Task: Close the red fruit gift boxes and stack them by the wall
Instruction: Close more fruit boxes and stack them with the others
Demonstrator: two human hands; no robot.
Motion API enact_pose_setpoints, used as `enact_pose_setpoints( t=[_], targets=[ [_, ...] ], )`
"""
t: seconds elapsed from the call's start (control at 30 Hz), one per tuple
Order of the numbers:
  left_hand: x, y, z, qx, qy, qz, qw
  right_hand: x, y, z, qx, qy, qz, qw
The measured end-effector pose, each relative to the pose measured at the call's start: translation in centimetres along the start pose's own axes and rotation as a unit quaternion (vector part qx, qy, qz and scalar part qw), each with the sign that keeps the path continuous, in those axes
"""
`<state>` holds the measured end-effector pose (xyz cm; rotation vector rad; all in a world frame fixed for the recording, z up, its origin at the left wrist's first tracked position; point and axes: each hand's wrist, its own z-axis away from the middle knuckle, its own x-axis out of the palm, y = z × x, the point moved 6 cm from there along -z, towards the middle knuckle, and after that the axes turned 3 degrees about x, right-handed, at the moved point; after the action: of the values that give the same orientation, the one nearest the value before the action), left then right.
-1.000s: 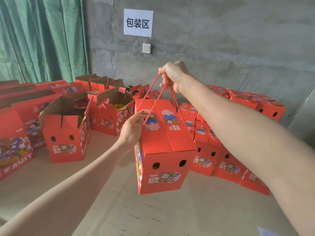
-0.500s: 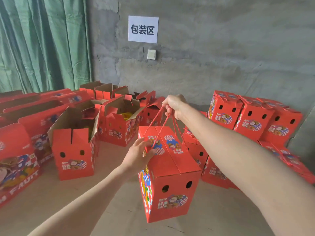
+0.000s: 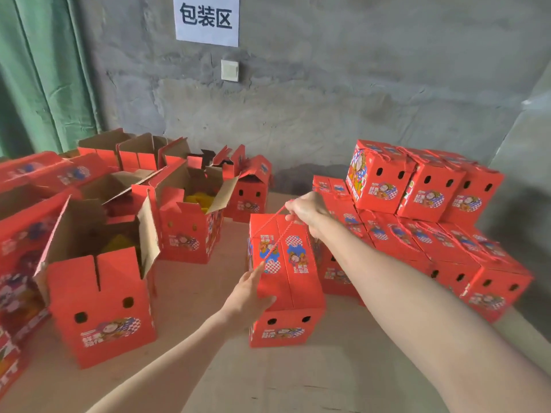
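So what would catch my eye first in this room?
Red boxes everywhere. In the middle, the right hand grips the rope handle of a closed box, and the left hand touches its side. A stack of closed ones sits on the right by the wall, open boxes stand on the left, and a white sign hangs above.

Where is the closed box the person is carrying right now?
The closed box is mid-frame in the head view, its cord held by the right hand, left hand touching its side, just left of the stacked boxes.
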<state>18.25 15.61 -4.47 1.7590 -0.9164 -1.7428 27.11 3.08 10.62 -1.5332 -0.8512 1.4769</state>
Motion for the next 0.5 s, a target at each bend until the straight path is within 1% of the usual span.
enact_pose_setpoints(
  t=[0.1,0.17,0.2,0.23,0.27,0.3,0.33,0.37,0.4,0.47,0.5],
  targets=[
    [1.0,-1.2,-0.6,0.026,-0.022,-0.03,0.999,0.3,2.4,-0.1,0.008,0.004,0.035,0.999],
    [1.1,-1.8,-1.0,0.036,-0.003,-0.011,0.999,0.0,4.1,-0.3,0.026,0.017,0.048,0.998],
    [0.9,-2.1,-1.1,0.037,0.015,0.01,0.999,0.0,4.7,-0.3,0.024,0.016,0.072,0.997],
    [0.7,-2.4,-1.3,0.033,0.031,0.033,0.998,0.1,5.0,-0.2,0.016,0.008,0.125,0.992],
    [0.6,-2.6,-1.5,0.027,0.042,0.053,0.997,0.3,5.3,-0.1,0.006,-0.001,0.204,0.979],
    [0.5,-2.9,-1.6,0.02,0.049,0.069,0.996,0.6,5.6,0.2,-0.01,-0.005,0.299,0.954],
    [0.4,-3.0,-1.7,0.015,0.052,0.084,0.995,0.7,5.9,0.5,-0.034,0.001,0.387,0.922],
    [0.4,-3.1,-1.7,0.012,0.052,0.098,0.994,1.1,6.4,0.9,-0.053,-0.012,0.447,0.893],
    [0.3,-3.2,-1.9,0.01,0.049,0.108,0.993,1.7,7.1,1.4,-0.078,-0.052,0.465,0.88],
    [0.4,-3.3,-2.1,0.01,0.038,0.114,0.993,3.7,9.0,2.8,-0.112,-0.187,0.445,0.868],
    [0.4,-3.4,-2.3,0.013,0.034,0.111,0.993,4.6,10.3,3.4,-0.11,-0.239,0.459,0.848]
  ],
)
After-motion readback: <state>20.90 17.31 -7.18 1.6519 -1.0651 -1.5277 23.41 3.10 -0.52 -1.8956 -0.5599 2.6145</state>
